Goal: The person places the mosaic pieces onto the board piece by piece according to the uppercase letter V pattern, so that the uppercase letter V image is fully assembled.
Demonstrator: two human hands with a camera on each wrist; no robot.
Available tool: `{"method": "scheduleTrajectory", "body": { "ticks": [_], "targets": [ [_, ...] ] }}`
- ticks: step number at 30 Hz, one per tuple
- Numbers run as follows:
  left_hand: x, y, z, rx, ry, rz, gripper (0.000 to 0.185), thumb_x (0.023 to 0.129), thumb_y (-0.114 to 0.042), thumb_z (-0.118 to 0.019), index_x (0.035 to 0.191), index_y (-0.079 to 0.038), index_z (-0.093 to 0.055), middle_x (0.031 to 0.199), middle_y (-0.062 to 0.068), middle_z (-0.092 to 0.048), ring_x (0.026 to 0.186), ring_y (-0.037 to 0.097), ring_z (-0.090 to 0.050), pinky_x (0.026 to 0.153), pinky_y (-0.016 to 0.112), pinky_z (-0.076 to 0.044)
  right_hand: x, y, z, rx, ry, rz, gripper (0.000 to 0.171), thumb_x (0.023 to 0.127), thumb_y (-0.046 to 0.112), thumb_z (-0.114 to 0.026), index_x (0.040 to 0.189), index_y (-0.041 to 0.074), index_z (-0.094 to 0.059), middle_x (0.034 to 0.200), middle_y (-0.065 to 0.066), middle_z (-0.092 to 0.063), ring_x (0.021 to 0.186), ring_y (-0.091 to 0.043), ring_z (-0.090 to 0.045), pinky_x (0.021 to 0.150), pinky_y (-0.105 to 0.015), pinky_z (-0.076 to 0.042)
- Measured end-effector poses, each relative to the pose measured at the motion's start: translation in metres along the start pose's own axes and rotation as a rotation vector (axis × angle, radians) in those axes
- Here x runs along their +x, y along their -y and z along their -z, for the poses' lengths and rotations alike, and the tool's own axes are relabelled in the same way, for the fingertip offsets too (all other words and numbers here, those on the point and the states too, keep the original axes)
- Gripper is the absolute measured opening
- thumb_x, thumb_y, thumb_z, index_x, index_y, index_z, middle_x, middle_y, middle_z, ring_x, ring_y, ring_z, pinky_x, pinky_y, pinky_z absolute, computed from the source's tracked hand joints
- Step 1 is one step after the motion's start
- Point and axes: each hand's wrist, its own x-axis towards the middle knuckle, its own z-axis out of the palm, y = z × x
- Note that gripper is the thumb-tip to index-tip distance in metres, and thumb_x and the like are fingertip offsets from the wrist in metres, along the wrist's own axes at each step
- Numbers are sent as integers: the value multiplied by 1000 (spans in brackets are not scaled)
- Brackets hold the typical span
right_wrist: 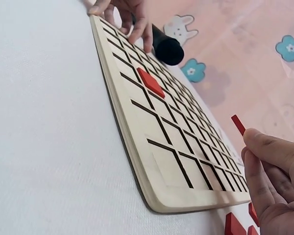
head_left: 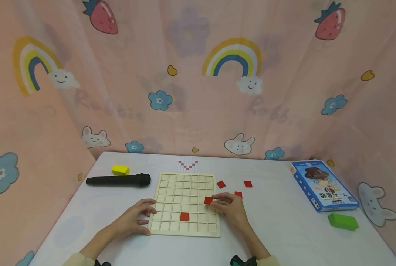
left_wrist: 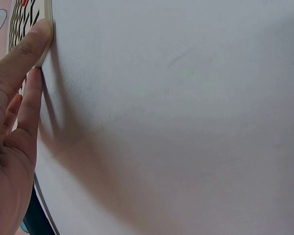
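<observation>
A pale wooden grid board (head_left: 184, 192) lies flat on the white table. One red tile (head_left: 184, 216) sits in a cell near its front edge. My right hand (head_left: 215, 202) pinches another red tile (head_left: 208, 200) over the board's right side. The right wrist view shows this tile (right_wrist: 237, 124) tilted above the board (right_wrist: 137, 142), held at my fingertips (right_wrist: 264, 147). My left hand (head_left: 147, 218) rests with straight fingers (left_wrist: 32, 46) against the board's left edge (left_wrist: 45, 29).
Three loose red tiles (head_left: 221, 184) lie right of the board. A black cylinder (head_left: 118, 180) and a yellow block (head_left: 120, 169) sit at the back left, and a pattern card (head_left: 188, 163) lies behind the board. A blue box (head_left: 322, 184) and a green block (head_left: 343, 221) are at the right. Pink printed cloth walls surround the table.
</observation>
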Motion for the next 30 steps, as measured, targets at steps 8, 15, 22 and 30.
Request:
{"method": "scheduleTrajectory", "body": {
  "ticks": [8,15,22,30],
  "targets": [
    [-4,2,-1,-36,16,-6,67,61,-3,-87,120,4,-56,142,23,-34,102,26,-44,84,25,-55,-4,-2,-18,43,87,28,28,78,7,-78,103,-4,-68,93,-14,-71,82,-21,-69,72,-21,-57],
    [-4,0,-1,-31,9,4,59,62,-3,-86,114,2,-60,144,22,-32,104,28,-43,84,25,-55,-9,12,-34,53,133,65,28,78,6,-78,101,-6,-68,91,-17,-71,81,-23,-70,72,-18,-55],
    [-3,-1,-1,-46,14,18,57,63,-2,-86,113,2,-60,145,22,-30,105,28,-43,85,25,-55,0,-1,-53,-41,139,82,24,74,7,-81,95,1,-71,85,-7,-72,76,-16,-69,75,-24,-57],
    [0,-2,-1,-25,6,9,55,63,-2,-86,112,1,-61,145,23,-30,104,28,-43,84,25,-55,2,2,-66,-79,137,139,22,72,0,-81,91,1,-70,83,-7,-71,73,-14,-68,69,-22,-57]
  ]
}}
